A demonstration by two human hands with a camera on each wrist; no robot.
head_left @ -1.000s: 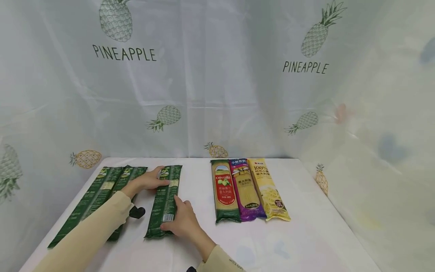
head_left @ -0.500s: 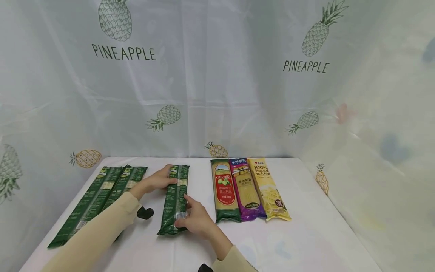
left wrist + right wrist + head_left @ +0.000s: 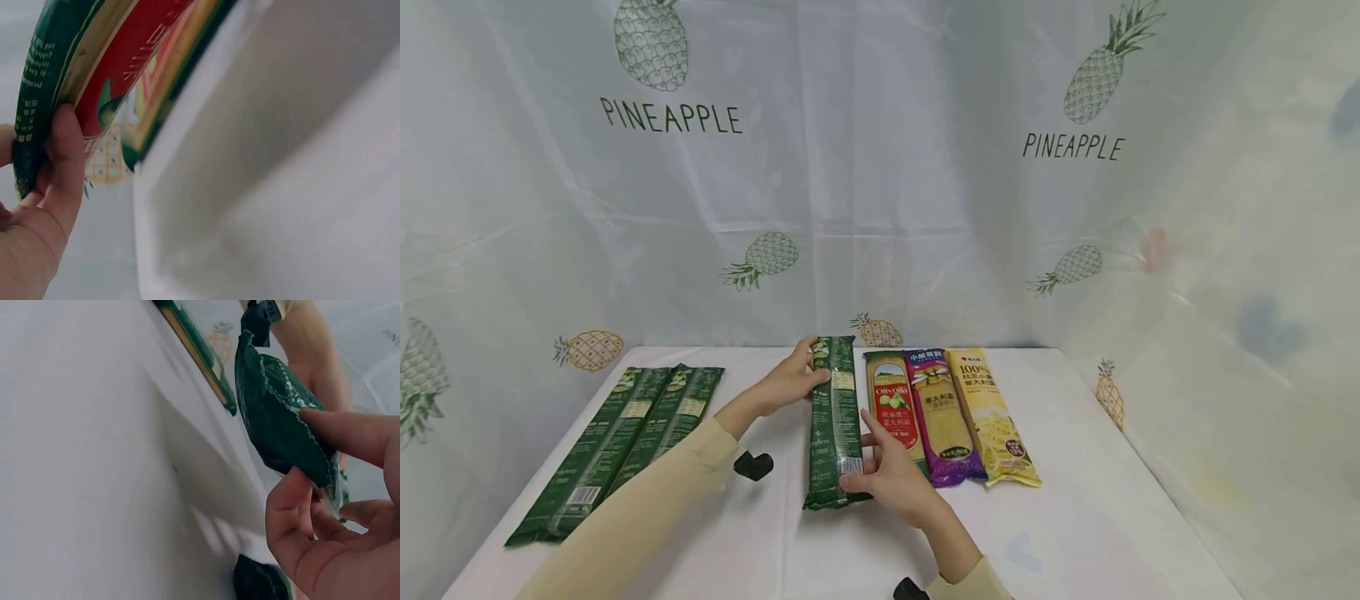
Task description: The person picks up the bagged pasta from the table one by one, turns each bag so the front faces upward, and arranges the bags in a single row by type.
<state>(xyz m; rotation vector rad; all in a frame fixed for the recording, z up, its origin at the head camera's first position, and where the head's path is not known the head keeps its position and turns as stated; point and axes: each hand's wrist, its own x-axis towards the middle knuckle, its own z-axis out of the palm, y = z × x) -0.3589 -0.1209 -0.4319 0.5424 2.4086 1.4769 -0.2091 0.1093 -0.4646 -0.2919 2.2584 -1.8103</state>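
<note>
Both hands hold a long green spaghetti packet (image 3: 835,425), its printed back and barcode facing up in the head view. At its far end my left hand (image 3: 786,382) grips the left edge; the left wrist view shows thumb and fingers on either side of the packet (image 3: 47,94). Its near right corner is pinched by my right hand (image 3: 898,479), and the right wrist view shows the packet's crimped end (image 3: 281,425) raised off the table. Just right of it lies a red-labelled spaghetti packet (image 3: 895,408), face up and partly behind my right fingers.
A purple pasta packet (image 3: 942,417) and a yellow one (image 3: 988,408) lie beside the red-labelled packet. On the left, two green packets (image 3: 591,454) lie back up, partly behind my left sleeve (image 3: 647,508). A pineapple-print curtain (image 3: 925,183) hangs behind the white table (image 3: 1060,533).
Both hands have carried the green spaghetti packet to the right and lifted it off the table, close to the red-labelled packet. The other packets have stayed in place.
</note>
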